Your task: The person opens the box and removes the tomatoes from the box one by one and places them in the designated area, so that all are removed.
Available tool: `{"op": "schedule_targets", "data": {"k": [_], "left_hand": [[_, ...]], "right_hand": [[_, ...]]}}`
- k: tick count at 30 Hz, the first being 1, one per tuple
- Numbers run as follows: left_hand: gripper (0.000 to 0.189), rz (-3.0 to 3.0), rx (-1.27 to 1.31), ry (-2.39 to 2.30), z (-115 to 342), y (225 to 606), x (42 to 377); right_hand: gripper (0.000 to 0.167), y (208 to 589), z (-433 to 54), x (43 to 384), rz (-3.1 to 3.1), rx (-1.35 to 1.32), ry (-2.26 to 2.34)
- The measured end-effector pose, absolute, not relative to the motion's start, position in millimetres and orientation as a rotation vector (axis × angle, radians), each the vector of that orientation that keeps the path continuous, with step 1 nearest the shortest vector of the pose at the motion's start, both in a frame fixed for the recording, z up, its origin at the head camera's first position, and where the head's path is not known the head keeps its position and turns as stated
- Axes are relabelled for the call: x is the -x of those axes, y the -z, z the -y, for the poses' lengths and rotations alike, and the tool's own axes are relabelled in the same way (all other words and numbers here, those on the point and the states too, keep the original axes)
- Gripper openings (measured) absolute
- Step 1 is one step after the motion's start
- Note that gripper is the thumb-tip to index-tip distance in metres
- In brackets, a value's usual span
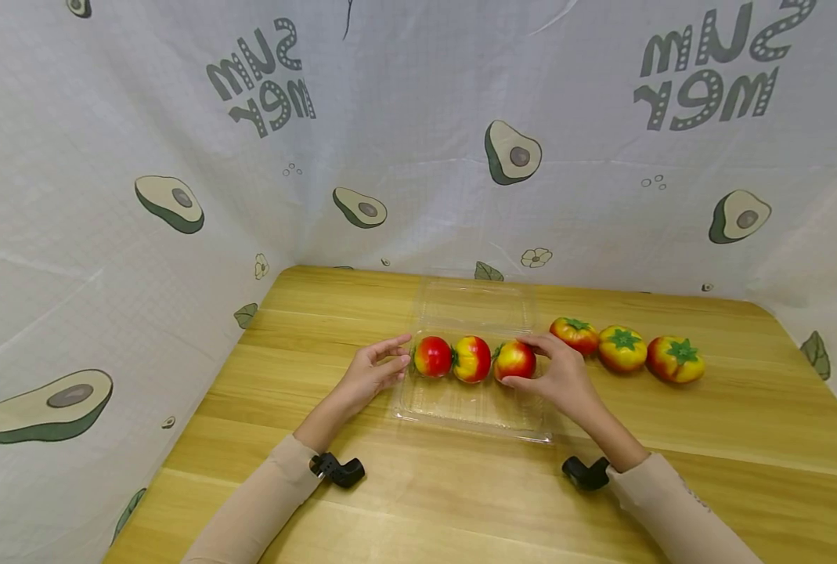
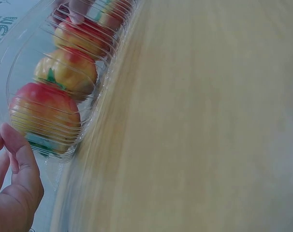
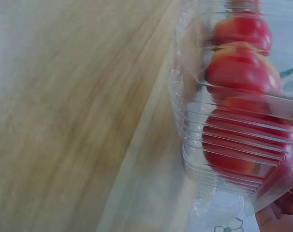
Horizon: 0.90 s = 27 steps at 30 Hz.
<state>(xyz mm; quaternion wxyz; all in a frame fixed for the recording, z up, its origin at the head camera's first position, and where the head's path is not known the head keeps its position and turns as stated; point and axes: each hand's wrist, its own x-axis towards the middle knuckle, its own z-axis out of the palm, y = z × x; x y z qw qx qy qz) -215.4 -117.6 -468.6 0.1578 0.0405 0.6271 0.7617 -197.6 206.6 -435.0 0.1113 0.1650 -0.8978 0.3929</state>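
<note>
A clear plastic clamshell box (image 1: 460, 409) lies on the wooden table, its lid (image 1: 474, 304) folded back toward the curtain. Three glossy red-and-yellow persimmons stand in a row across it: a left one (image 1: 433, 356), a middle one (image 1: 471, 359) and a right persimmon (image 1: 515, 360). My right hand (image 1: 564, 380) holds the right persimmon between thumb and fingers. At the box's left end is my left hand (image 1: 367, 380), thumb and fingers slightly parted, fingertips right at the rim beside the left persimmon. The left wrist view shows that persimmon (image 2: 45, 113) through the ribbed wall.
Right of the box, three more persimmons with green leafy tops sit in a row on the table: one near the box (image 1: 575, 335), a yellower one (image 1: 622, 349) and an outer one (image 1: 676, 360). A white avocado-print curtain (image 1: 418, 157) hangs along the back and left table edges.
</note>
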Motion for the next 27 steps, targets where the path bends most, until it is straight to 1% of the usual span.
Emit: {"op": "schedule_targets", "data": {"k": [8, 27], "left_hand": [[0.048, -1.796, -0.116, -2.175, 117.7, 471.2, 216.4], [0.048, -1.787, -0.120, -2.184, 117.3, 470.4, 216.7]], "right_hand": [[0.065, 435.6, -212.1, 198.6, 2.692, -0.379, -1.304], [0.064, 430.4, -213.3, 198.3, 2.675, -0.356, -1.413]]}}
